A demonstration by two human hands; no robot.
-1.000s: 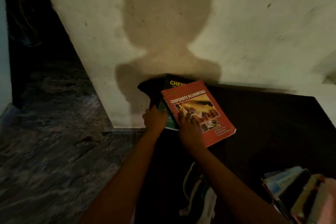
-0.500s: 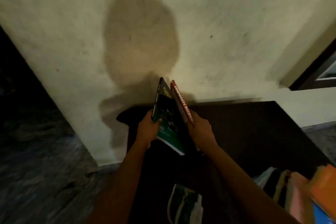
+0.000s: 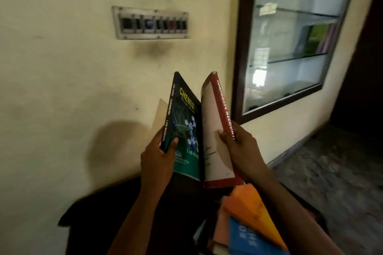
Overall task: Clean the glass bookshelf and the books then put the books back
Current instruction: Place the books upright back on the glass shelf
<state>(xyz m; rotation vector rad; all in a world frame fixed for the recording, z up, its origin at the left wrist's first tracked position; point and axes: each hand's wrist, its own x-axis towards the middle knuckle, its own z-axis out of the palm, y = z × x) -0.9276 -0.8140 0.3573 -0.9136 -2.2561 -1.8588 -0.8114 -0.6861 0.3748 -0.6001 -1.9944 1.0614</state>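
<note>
The chemistry manual (image 3: pixel 184 130) is standing upright in the left hand (image 3: pixel 157 159), touching the accounting book (image 3: pixel 217 134) on its right, which the right hand (image 3: pixel 242 147) is gripping. Behind and above them the switch panel (image 3: pixel 150 23) is sitting on the wall, with the glass bookshelf (image 3: pixel 286 47) to its right. The book pile (image 3: pixel 248 223) is lying below the right forearm.

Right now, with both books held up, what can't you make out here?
Head view only.
The red book: right hand covers the spine title's end.
The chemistry manual: cover's right side hidden behind the red book; left hand grips its spine.
The shelved books: blurred behind glass bookshelf reflections.
The book stack: cut off by the bottom edge.
</note>
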